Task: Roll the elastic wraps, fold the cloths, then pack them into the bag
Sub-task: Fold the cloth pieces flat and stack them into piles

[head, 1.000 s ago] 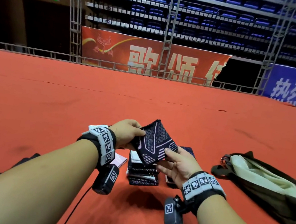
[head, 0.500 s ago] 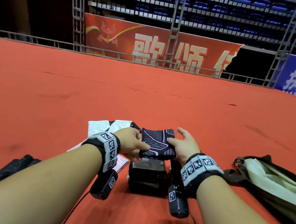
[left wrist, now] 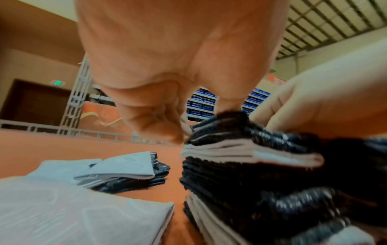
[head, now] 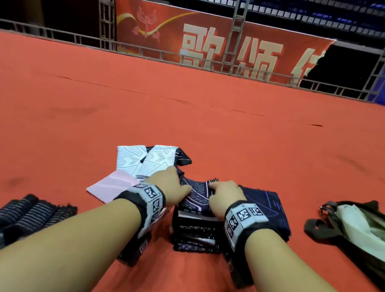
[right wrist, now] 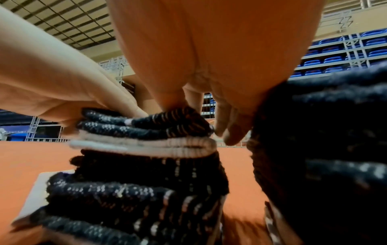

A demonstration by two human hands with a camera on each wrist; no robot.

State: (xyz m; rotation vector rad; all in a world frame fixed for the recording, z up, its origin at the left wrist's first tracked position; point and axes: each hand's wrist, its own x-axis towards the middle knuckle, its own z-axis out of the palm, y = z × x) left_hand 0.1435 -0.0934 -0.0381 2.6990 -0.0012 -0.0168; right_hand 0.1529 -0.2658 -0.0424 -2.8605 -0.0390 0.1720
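Folded dark cloth (head: pixel 195 194), navy-black knit with a pale diamond grid and thin pinkish lines, sits on top of the stack of folded cloths (head: pixel 195 234). Stack shows dark layers with white edges. Left hand (head: pixel 170 186) and right hand (head: pixel 225 196) both on the top cloth, fingers (left wrist: pixel 159 121) bent down over its far edge, thumbs on the near side, pinching it narrow. Right of the fingers: another dark blue folded cloth (head: pixel 267 208), then the dark bag (head: pixel 358 237) with pale green lining, lying open on the red floor (head: pixel 190 120). Left of the fingers: white patterned cloths (head: pixel 143 161) and a pink cloth (head: pixel 112 186). Rolled dark wraps (head: pixel 24 215) lie well left, near the forearm.
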